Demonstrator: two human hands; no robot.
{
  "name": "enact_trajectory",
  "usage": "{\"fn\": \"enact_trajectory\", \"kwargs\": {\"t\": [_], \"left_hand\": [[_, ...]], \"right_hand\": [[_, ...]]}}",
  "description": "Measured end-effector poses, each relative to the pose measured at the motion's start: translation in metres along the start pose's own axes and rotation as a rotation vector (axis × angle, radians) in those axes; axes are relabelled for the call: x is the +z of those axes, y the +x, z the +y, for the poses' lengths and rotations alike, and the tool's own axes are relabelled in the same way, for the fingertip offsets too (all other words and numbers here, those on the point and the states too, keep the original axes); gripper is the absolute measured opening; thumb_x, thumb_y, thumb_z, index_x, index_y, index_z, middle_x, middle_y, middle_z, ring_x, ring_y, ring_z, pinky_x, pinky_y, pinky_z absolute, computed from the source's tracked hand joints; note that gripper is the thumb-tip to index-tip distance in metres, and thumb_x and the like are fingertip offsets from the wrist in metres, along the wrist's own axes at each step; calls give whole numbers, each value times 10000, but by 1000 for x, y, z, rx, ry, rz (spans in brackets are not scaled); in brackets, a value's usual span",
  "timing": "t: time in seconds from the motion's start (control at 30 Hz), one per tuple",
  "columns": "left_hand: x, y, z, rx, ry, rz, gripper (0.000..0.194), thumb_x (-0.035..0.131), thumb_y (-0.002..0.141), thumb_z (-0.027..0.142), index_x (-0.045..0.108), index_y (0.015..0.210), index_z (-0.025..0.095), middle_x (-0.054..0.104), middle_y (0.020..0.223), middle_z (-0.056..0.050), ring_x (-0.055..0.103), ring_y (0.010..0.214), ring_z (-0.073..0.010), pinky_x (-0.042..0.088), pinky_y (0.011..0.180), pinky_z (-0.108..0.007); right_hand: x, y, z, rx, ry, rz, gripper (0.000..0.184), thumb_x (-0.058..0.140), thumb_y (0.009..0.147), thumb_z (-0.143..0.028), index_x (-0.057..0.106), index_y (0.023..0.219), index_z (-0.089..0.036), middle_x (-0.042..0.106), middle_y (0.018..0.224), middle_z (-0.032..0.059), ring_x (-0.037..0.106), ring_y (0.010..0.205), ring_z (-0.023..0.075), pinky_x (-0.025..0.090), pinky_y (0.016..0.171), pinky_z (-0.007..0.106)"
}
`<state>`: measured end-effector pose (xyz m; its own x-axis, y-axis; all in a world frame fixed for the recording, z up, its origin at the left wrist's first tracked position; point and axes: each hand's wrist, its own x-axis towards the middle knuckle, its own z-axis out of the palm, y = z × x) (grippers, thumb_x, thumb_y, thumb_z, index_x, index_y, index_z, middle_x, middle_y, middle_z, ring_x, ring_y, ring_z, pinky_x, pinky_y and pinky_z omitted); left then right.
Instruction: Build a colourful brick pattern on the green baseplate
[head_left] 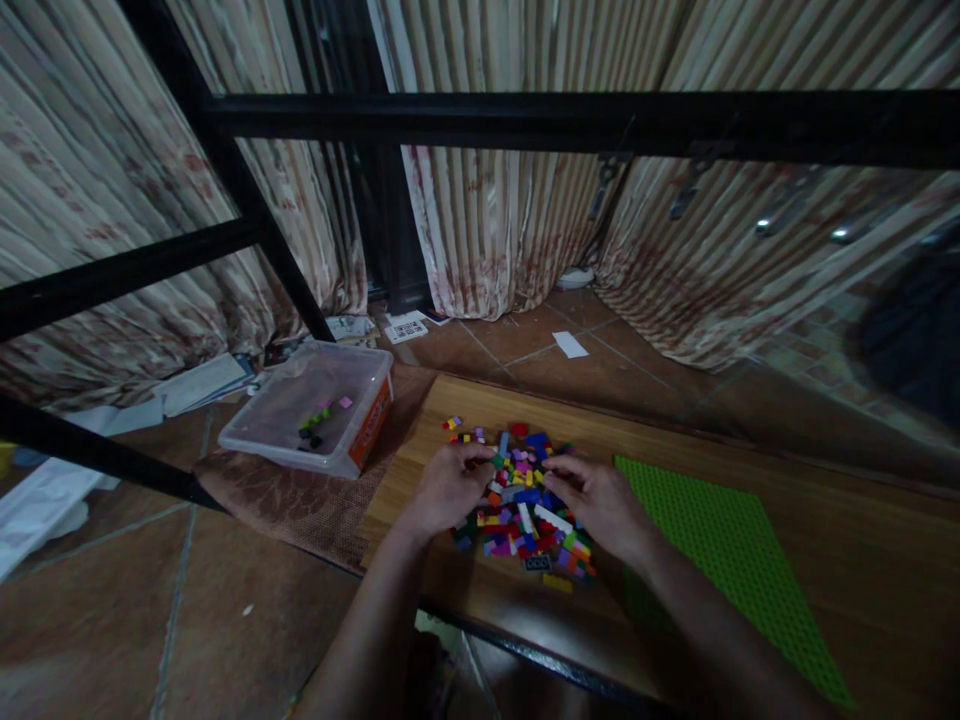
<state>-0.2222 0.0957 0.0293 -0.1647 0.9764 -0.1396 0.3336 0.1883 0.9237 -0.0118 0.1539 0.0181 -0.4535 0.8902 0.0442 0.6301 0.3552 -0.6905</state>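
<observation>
A heap of small building bricks (517,495) in many colours lies loose on a wooden tabletop (480,590). My left hand (454,490) reaches in at the heap's left side, thumb and index finger apart beside a small green brick (498,462). From the right, my right hand (596,500) curves over the heap's edge, its fingertips among the bricks and slightly spread. I see no brick clearly held in either hand. A white long brick (553,519) lies close under my right hand. A yellow brick (556,582) sits at the heap's near edge.
Right of the heap, a green studded baseplate (720,550) lies flat. A clear plastic bin (307,410) with a few bricks stands left of the table on a brown mat (292,510). Black metal bars (525,122) cross ahead, before striped curtains (480,230). Papers (202,385) lie on the floor.
</observation>
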Motion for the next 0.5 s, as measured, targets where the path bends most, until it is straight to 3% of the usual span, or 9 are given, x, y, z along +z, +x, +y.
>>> {"fn": "enact_trajectory", "kwargs": {"t": [0.23, 0.5], "left_hand": [[-4, -5, 16, 0, 337, -95, 250, 578, 758, 232, 734, 950, 196, 703, 759, -4, 624, 687, -152, 452, 637, -238], [-8, -4, 13, 39, 322, -104, 266, 584, 749, 233, 732, 969, 215, 718, 862, -5, 625, 751, -155, 459, 693, -241]], "right_hand": [[2, -9, -16, -161, -55, -137, 263, 585, 825, -171, 679, 1053, -262, 618, 1028, 28, 613, 941, 178, 452, 845, 314], [8, -9, -17, -155, -50, -103, 131, 553, 853, -206, 658, 930, -221, 634, 960, 28, 611, 864, 176, 446, 779, 312]]}}
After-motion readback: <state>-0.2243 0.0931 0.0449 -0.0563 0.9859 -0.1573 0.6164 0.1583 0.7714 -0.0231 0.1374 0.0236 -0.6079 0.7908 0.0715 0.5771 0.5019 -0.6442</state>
